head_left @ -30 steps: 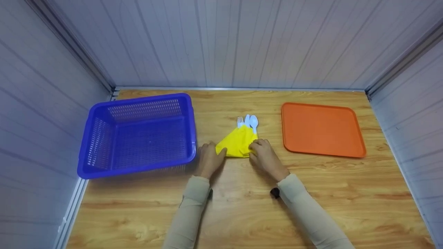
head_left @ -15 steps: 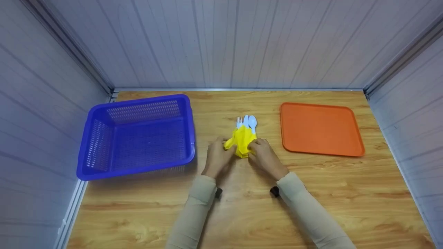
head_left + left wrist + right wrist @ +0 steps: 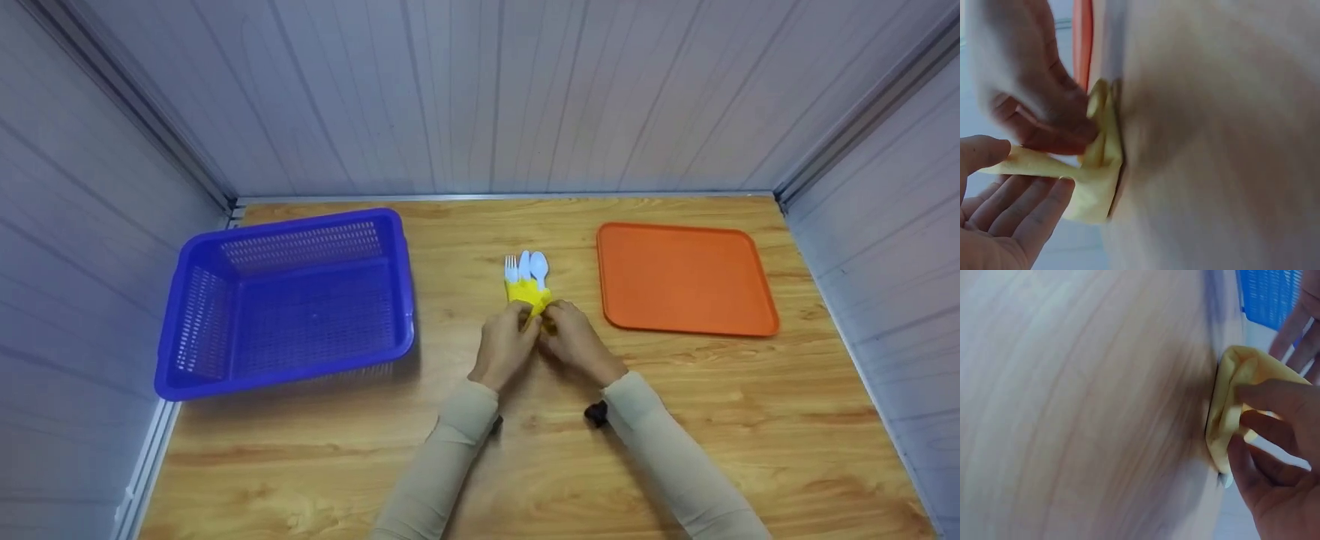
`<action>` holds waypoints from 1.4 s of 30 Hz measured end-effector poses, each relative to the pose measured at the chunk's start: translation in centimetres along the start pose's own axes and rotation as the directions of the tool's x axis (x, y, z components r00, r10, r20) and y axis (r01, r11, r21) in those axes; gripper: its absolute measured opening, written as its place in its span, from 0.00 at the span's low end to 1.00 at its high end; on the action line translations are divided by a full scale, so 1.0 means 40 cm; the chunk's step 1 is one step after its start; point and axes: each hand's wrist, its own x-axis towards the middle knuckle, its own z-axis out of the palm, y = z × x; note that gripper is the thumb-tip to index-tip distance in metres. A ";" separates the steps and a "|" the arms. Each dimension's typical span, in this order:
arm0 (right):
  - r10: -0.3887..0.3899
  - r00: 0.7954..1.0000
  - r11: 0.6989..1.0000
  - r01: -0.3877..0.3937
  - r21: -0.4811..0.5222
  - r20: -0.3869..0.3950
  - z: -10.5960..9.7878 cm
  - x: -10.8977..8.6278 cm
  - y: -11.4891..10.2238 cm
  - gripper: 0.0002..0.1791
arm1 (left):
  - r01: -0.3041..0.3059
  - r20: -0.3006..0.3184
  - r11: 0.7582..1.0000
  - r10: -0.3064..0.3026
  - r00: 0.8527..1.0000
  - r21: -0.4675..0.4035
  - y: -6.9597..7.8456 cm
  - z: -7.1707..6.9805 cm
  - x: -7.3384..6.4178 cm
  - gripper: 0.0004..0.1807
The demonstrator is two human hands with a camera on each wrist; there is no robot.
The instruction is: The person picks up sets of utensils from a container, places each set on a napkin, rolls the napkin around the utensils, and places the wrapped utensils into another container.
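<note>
The bench (image 3: 465, 225) is made of wood, with a pale back wall (image 3: 450, 97), left wall (image 3: 82, 225) and right wall (image 3: 877, 187) standing along its edges. Wood shows from the fork up to the back edge. A blue basket (image 3: 289, 375) sits by the left edge and hides part of it. An orange tray (image 3: 688, 281) lies flat toward the right edge. Between them, near the middle, a yellow cloth (image 3: 529, 292) is folded over a white fork (image 3: 511, 268), knife (image 3: 525, 265) and spoon (image 3: 539, 265). Their tops poke out toward the back edge. The left hand (image 3: 508, 345) pinches the cloth. Just beside it, the right hand (image 3: 576, 336) pinches it too.
</note>
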 end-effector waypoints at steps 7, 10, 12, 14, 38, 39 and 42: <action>0.181 0.982 0.927 -0.186 0.326 0.046 -0.026 -0.014 0.034 0.12 | -0.098 0.030 0.988 0.095 0.995 0.120 -0.006 0.027 -0.009 0.09; 0.242 0.965 0.800 -0.257 0.543 0.100 -0.033 -0.020 0.043 0.16 | -0.131 0.084 0.975 0.117 0.990 0.178 -0.005 0.032 -0.015 0.10; 0.289 0.946 0.662 -0.308 0.684 0.146 -0.038 -0.022 0.045 0.20 | -0.147 0.122 0.967 0.123 0.985 0.208 -0.004 0.036 -0.019 0.09; 0.348 0.920 0.527 -0.350 0.775 0.179 -0.042 -0.021 0.043 0.23 | -0.162 0.158 0.959 0.127 0.979 0.231 -0.004 0.040 -0.022 0.09; 0.473 0.873 0.829 -0.487 0.274 0.121 -0.034 0.005 0.034 0.11 | -0.270 0.488 0.778 -0.053 0.871 0.567 -0.015 0.036 -0.013 0.29; 0.471 0.874 0.831 -0.486 0.271 0.122 -0.035 0.007 0.035 0.11 | -0.245 0.471 0.799 -0.054 0.880 0.549 -0.015 0.035 -0.010 0.28; 0.478 0.868 0.826 -0.496 0.267 0.132 -0.039 0.010 0.034 0.13 | -0.180 0.398 0.848 -0.040 0.917 0.499 -0.012 0.032 -0.001 0.25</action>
